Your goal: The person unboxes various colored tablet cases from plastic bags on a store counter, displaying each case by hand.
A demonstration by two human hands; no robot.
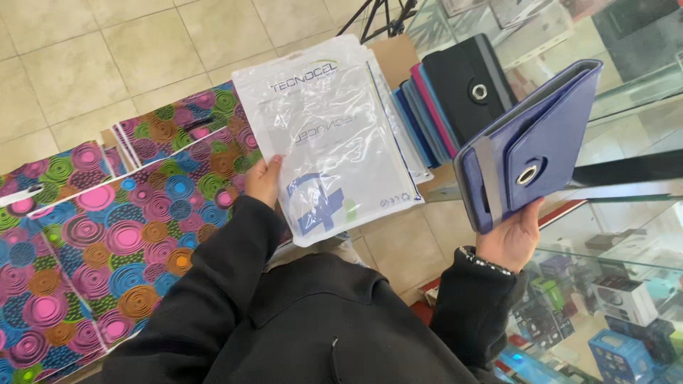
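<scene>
Blue tablet case (530, 146), a folding cover with a round swivel ring on its back, sits upright in the right hand (511, 238), raised above the glass display counter (626, 121). The right fingers are clenched around its lower edge, palm underneath. The left hand (263, 181) grasps a clear plastic sleeve (331, 135) by its left edge, thumb on top, the sleeve hanging flat and empty-looking with a blue and green printed mark near its bottom. Case and sleeve are held apart, side by side.

To handle this well, I judge that the sleeve's open end should be found and spread first, since the thin film clings to itself; the case is best kept closed and square to the opening so its corners do not snag or tear the plastic, and a grip nearer the case's middle would steady it.

Below, a cardboard box (395, 53) holds a row of more cases (445, 107) standing on edge, black, pink and blue. To the left lie patterned cases (107, 242) with bright circles in many colours. The floor (92, 57) is pale beige tile. The glass counter on the right shows boxed small goods on its shelves, and tripod legs (377, 18) stand at the top.
</scene>
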